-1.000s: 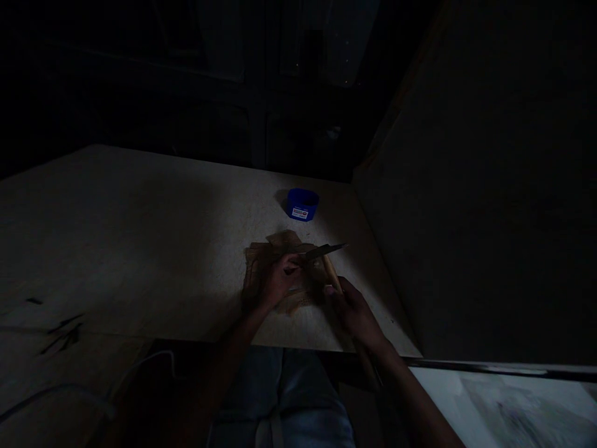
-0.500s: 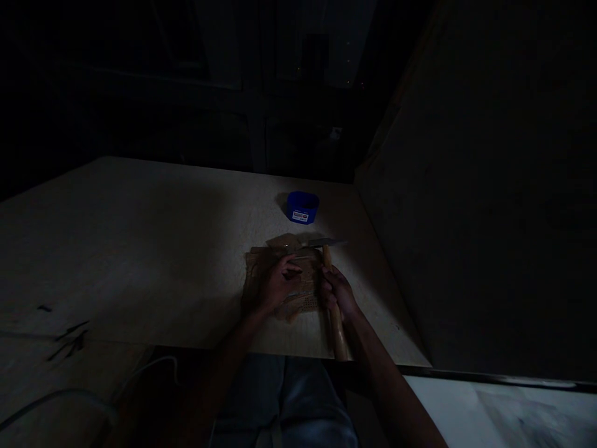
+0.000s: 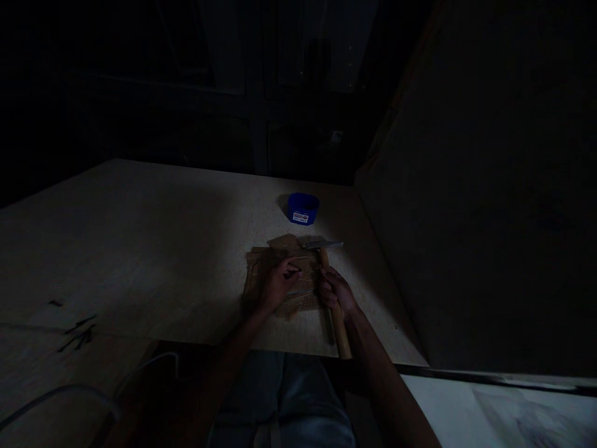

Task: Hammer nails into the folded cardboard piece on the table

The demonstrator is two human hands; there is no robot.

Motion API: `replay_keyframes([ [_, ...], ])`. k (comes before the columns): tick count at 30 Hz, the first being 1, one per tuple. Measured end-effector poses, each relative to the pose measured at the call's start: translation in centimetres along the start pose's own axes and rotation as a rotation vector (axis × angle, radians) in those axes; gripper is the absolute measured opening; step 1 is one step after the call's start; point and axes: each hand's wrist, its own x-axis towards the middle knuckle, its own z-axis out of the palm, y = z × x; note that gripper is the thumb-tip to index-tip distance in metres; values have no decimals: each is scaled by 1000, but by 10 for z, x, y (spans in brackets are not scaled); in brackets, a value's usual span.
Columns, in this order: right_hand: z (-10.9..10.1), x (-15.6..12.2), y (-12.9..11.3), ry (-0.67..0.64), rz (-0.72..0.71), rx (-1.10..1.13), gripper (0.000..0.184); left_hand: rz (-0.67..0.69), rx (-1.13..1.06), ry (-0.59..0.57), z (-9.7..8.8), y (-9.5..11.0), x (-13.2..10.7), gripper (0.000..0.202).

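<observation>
The scene is very dim. My right hand (image 3: 334,290) is wrapped round the wooden handle of a hammer (image 3: 339,333), whose metal head (image 3: 324,244) lies over the far edge of a brown piece of material (image 3: 261,258) on the table. My left hand (image 3: 276,281) rests on that brown piece, thumb and finger pinched on something small and dark that I cannot make out.
A small blue tub (image 3: 303,208) with a label stands just beyond the brown piece. A pale wooden table (image 3: 140,249) carries everything; dark slivers (image 3: 74,326) lie at its near left. A tall dark panel (image 3: 476,205) rises on the right. A cable (image 3: 69,392) loops below.
My right hand has brought the hammer down from a raised, tilted position, so its head now sits at the far edge of the brown piece. The left hand has stayed put.
</observation>
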Motion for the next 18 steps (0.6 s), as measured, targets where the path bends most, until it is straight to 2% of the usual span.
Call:
replay_keyframes([
  [5,-4,2,1,-22,14,6,42,-12,-22,-43,-3,3,-2,36],
  [13,-7,3,2,-43,1,2,37,20,-14,-65,-3,0,1,42],
  [16,-7,3,1,-51,1,1,37,66,-12,-61,-13,7,-1,47],
  [18,-8,1,-1,-65,7,2,37,127,11,13,-28,15,-6,44],
])
